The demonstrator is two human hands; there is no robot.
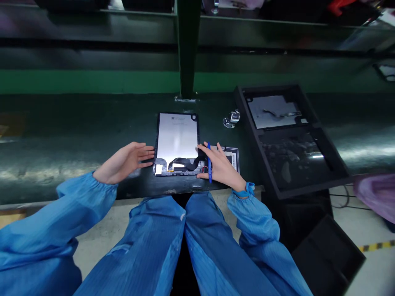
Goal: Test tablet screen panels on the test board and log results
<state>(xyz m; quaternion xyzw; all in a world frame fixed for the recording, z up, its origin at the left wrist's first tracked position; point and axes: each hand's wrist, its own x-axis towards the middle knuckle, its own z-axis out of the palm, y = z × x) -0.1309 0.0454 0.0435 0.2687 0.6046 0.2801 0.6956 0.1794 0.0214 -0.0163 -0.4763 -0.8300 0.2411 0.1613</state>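
A tablet screen panel [178, 133] lies on the dark green bench, its silvery back up and a black flex cable [187, 163] curled across its lower end. My left hand [125, 162] is open at the panel's left side, fingers stretched toward that edge; whether the fingertips touch it I cannot tell. Between the fingers of my right hand [222, 167] sits a blue pen [210, 164]. That hand's thumb and forefinger are spread along the panel's lower right edge. Partly under the right hand is a flat dark piece with a white barcode label [233, 161].
A chrome tally counter [232, 118] stands right of the panel. Farther right, a black foam tray [271, 164] holds another screen panel [273, 111] in its upper recess. A green post [187, 49] rises at the bench's back. A dark box [328, 255] is low at right.
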